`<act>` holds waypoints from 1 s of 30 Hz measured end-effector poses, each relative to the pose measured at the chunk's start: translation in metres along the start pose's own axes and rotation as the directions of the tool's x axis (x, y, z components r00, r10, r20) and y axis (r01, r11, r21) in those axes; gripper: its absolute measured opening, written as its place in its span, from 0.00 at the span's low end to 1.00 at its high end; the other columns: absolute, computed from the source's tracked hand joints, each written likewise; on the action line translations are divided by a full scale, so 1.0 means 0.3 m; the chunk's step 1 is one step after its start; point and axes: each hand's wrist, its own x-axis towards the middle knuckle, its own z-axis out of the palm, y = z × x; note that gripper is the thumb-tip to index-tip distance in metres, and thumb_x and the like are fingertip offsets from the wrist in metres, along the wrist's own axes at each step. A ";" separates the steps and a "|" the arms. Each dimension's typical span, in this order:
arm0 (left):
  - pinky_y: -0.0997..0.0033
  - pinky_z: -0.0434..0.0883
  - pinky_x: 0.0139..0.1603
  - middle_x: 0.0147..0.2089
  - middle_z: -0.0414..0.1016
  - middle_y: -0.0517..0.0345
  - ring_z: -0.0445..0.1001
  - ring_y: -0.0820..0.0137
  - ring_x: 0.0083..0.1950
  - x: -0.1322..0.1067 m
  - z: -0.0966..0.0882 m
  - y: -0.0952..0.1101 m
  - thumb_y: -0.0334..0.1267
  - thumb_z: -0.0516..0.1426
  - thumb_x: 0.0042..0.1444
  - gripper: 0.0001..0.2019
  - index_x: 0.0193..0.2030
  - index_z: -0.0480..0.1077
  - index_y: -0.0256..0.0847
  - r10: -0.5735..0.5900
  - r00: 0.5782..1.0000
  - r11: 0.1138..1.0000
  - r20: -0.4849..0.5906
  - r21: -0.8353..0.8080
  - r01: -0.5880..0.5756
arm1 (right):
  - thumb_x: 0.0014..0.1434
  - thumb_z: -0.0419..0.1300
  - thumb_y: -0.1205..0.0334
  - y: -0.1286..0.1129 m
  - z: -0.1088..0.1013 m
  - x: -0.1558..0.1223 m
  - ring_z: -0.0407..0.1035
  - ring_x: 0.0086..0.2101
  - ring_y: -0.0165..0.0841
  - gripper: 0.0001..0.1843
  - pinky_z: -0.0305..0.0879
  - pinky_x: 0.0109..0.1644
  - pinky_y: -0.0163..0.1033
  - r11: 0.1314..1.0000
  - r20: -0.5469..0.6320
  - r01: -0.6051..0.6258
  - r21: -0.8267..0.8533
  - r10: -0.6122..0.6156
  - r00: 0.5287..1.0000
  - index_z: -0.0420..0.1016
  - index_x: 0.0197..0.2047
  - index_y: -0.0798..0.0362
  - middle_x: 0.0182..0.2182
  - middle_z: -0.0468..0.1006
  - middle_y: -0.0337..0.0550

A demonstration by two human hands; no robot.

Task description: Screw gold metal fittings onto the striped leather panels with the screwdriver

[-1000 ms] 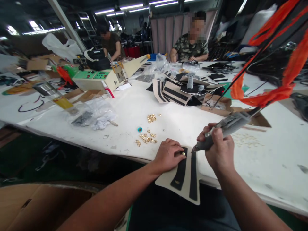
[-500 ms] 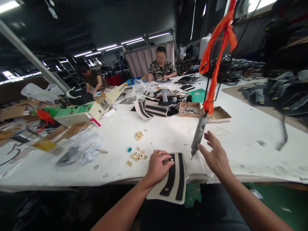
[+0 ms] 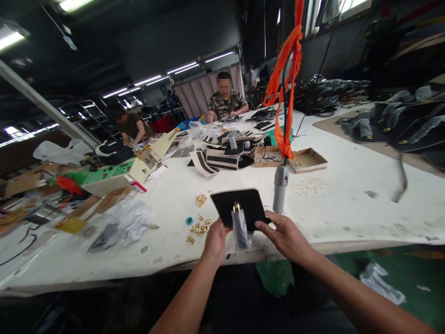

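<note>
Head view: left hand (image 3: 216, 240) and right hand (image 3: 288, 235) grip the flat black four-sided panel (image 3: 251, 206) left of the hanging grey cylindrical tool (image 3: 280, 189), apparently for inspection, the next move calling for steady support.

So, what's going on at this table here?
A person's left hand and right hand hold a black panel near its lower corners. A gold ring and a plastic-wrapped piece show on its facing side. A grey tool hangs beside the right hand, and small gold pieces lie in groups on the white table.
</note>
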 end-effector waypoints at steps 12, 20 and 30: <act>0.52 0.78 0.57 0.48 0.87 0.46 0.84 0.51 0.51 -0.146 0.073 0.091 0.51 0.71 0.59 0.21 0.53 0.83 0.38 -0.191 0.979 0.886 0.068 -0.418 0.202 | 0.60 0.71 0.38 0.042 0.022 0.010 0.80 0.42 0.44 0.30 0.78 0.46 0.47 0.856 -0.035 -0.379 0.352 0.416 0.909 0.78 0.53 0.53 0.45 0.84 0.48; 0.67 0.73 0.51 0.40 0.83 0.57 0.77 0.63 0.45 -0.130 0.081 0.046 0.54 0.67 0.62 0.18 0.42 0.80 0.39 -0.105 0.979 0.962 -0.173 -0.267 0.056 | 0.67 0.70 0.53 0.016 0.111 -0.125 0.75 0.40 0.44 0.09 0.72 0.45 0.50 0.880 -0.123 0.170 -0.444 -0.247 0.961 0.78 0.45 0.46 0.40 0.80 0.47; 0.70 0.67 0.44 0.32 0.75 0.61 0.71 0.67 0.38 -0.135 0.085 0.034 0.56 0.66 0.62 0.19 0.36 0.77 0.39 -0.114 0.977 0.970 -0.182 -0.231 0.071 | 0.72 0.64 0.62 0.047 0.110 -0.115 0.77 0.35 0.38 0.02 0.68 0.41 0.46 0.789 0.068 0.285 -0.544 -0.297 0.952 0.79 0.45 0.49 0.37 0.83 0.43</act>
